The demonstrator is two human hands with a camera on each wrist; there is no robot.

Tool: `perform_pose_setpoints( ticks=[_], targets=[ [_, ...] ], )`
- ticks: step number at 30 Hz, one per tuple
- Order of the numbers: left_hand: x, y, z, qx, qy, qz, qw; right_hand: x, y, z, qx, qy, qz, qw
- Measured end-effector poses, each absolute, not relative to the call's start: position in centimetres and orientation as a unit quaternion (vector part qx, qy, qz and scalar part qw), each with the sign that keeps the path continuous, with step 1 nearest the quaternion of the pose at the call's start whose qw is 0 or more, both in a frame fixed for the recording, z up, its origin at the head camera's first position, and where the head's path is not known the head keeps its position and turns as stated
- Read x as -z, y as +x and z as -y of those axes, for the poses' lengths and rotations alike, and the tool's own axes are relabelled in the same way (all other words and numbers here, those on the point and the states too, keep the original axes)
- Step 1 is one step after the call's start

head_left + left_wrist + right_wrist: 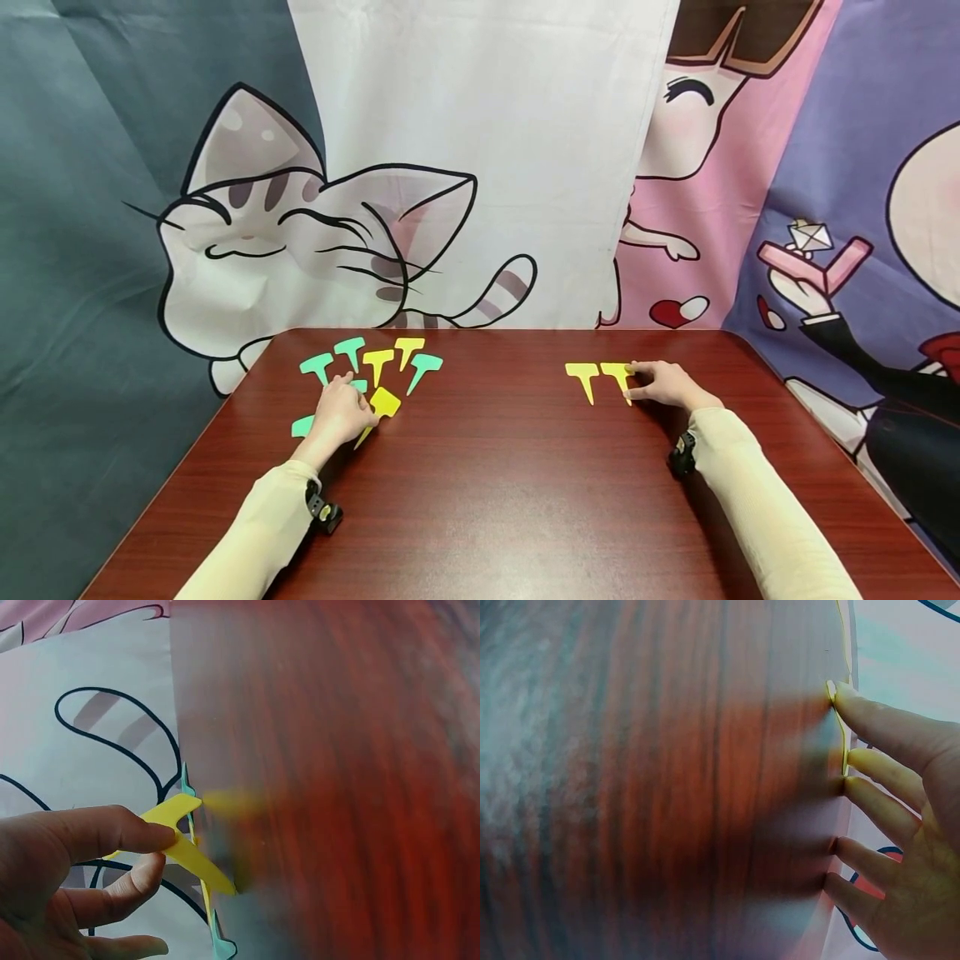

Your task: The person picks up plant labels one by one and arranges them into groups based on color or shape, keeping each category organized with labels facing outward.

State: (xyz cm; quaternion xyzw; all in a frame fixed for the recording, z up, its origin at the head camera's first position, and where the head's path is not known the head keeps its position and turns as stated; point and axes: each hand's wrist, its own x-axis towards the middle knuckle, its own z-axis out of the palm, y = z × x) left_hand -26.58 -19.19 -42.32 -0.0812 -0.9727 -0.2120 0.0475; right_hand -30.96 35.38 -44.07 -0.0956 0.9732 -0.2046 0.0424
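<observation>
Pinching 1 tag [386, 402], the left hand [342, 414] sits apart from the right hand [667, 386], whose outstretched fingers [881, 805] touch another tag [617, 370], seemingly steadying it.

The yellow tags [582, 369] and mint-green tags [316, 363] are plain; the desk [487, 483] is red-brown (darker grain streaks it), the sleeves [757, 500] cream, the cartoon cat [213, 283] pale with grey stripes.
</observation>
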Motion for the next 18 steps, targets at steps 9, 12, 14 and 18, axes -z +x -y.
perform_pose_setpoints(
  ticks=[9,12,14,18],
  targets=[
    [42.16,-26.12,19.2,0.195,-0.075,0.976,0.057,44.03,-31.03,-35.26,0.208,-0.093,-0.972,0.051],
    [42.16,-26.01,19.17,0.188,-0.075,0.978,0.053,44.08,-31.08,-35.27,0.204,-0.096,-0.973,0.051],
    [42.11,-25.94,19.12,0.187,-0.075,0.978,0.051,44.12,-31.13,-35.33,0.203,-0.097,-0.973,0.051],
    [42.16,-25.88,18.93,0.196,-0.084,0.976,0.049,44.08,-31.14,-35.36,0.203,-0.098,-0.973,0.05]
  ],
)
